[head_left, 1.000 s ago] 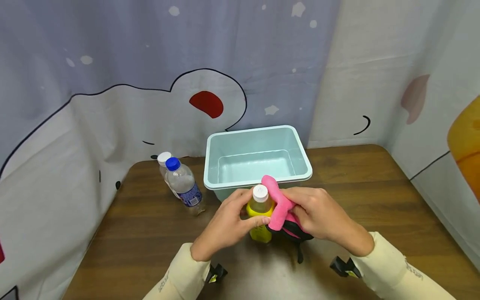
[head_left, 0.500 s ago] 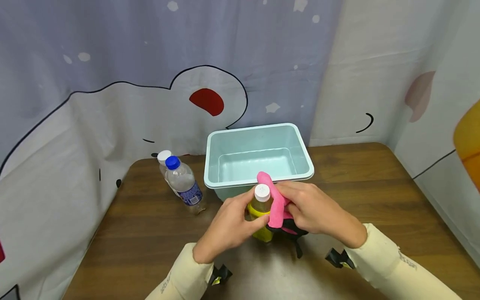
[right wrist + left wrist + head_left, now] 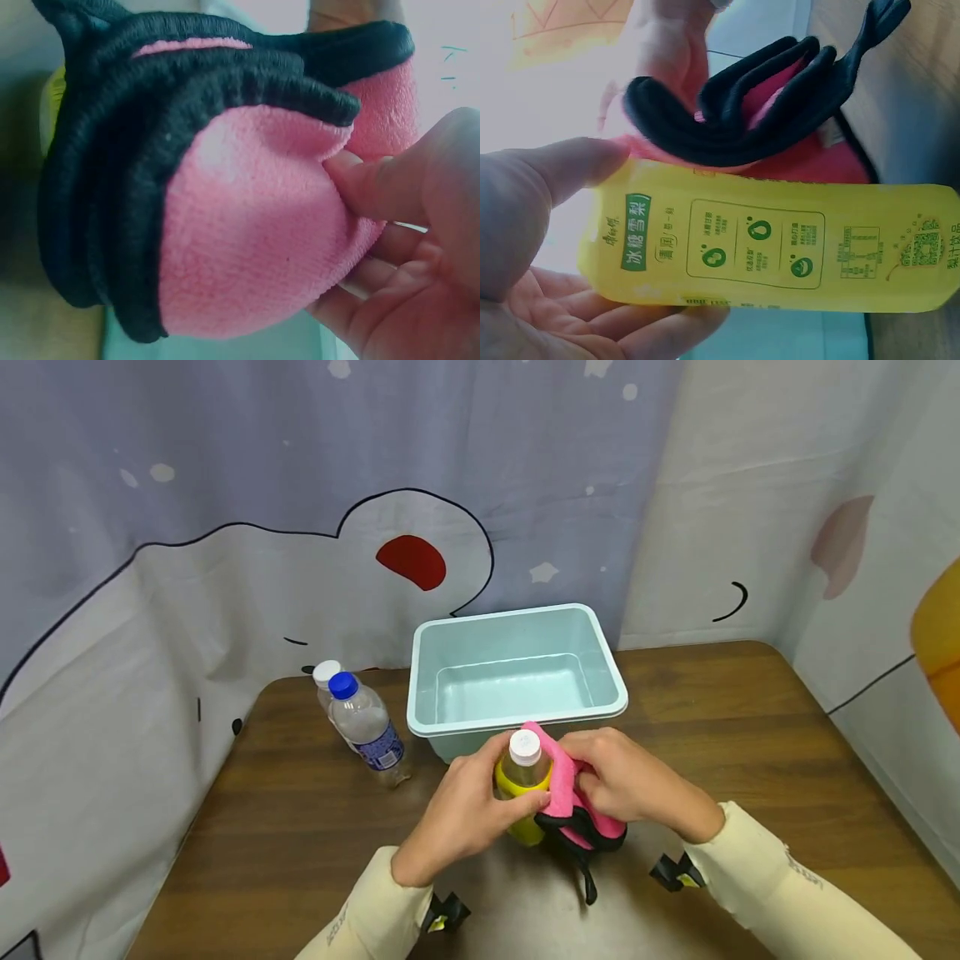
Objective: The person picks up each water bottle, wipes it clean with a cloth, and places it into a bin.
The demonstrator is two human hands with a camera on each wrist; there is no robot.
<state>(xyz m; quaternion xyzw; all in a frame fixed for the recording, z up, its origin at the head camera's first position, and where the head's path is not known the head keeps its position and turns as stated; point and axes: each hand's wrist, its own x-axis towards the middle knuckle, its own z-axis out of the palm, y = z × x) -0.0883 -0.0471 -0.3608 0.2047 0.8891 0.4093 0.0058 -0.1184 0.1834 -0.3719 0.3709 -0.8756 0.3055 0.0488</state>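
Note:
A yellow-labelled drink bottle [image 3: 512, 787] with a white cap stands upright in front of the container. My left hand [image 3: 468, 806] grips it from the left, thumb at the near side and fingers behind; the label of the bottle [image 3: 772, 244] fills the left wrist view. Pressed against the bottle's right side is a folded pink cloth [image 3: 561, 789] with black edging and a hanging black loop. My right hand [image 3: 628, 777] pinches this cloth between thumb and fingers, as the pink fabric [image 3: 247, 217] shows in the right wrist view. Part of the bottle is hidden by the cloth.
A pale blue-green plastic container [image 3: 517, 725] sits just behind the hands. To its left stand two clear bottles, one with a blue cap [image 3: 343, 686], the other with a white cap [image 3: 327, 672]. The wooden table [image 3: 285, 827] meets a printed curtain at the back.
My right hand has shifted slightly left. The cloth's top end has dropped and its black-edged folds now show more at the lower right. My left hand stays on the bottle.

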